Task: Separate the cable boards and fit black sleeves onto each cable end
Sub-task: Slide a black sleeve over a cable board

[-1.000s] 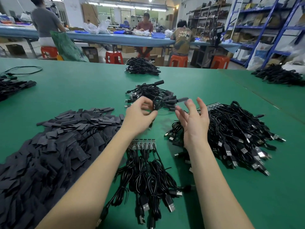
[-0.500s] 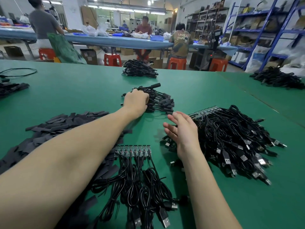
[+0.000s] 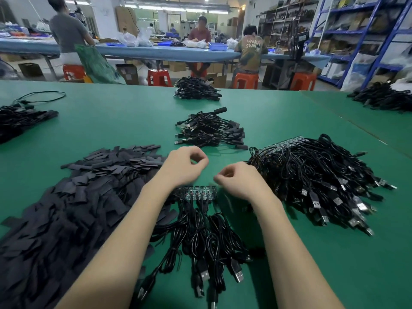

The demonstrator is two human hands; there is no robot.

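A strip of joined cable boards [image 3: 196, 194] lies in front of me on the green table [image 3: 111, 121], its black USB cables [image 3: 207, 241] trailing toward me. My left hand [image 3: 182, 166] hovers just beyond the strip's left end, fingers curled with thumb meeting forefinger and nothing visible in them. My right hand [image 3: 240, 181] hangs at the strip's right end, fingers curled and slightly blurred, holding nothing I can see. A big heap of flat black sleeves [image 3: 78, 197] lies to the left. Sleeved cables [image 3: 211, 132] are piled beyond my hands.
A large heap of cables with board strips [image 3: 312, 175] fills the right side. More cable piles sit far centre [image 3: 196, 89], far left [image 3: 20, 119] and far right [image 3: 383, 97]. People work at a blue bench [image 3: 156, 52] behind the table.
My left hand reached to the sleeved-cable pile, let go there and drew back. My right hand came off the right heap. Both now hang curled over the board strip.
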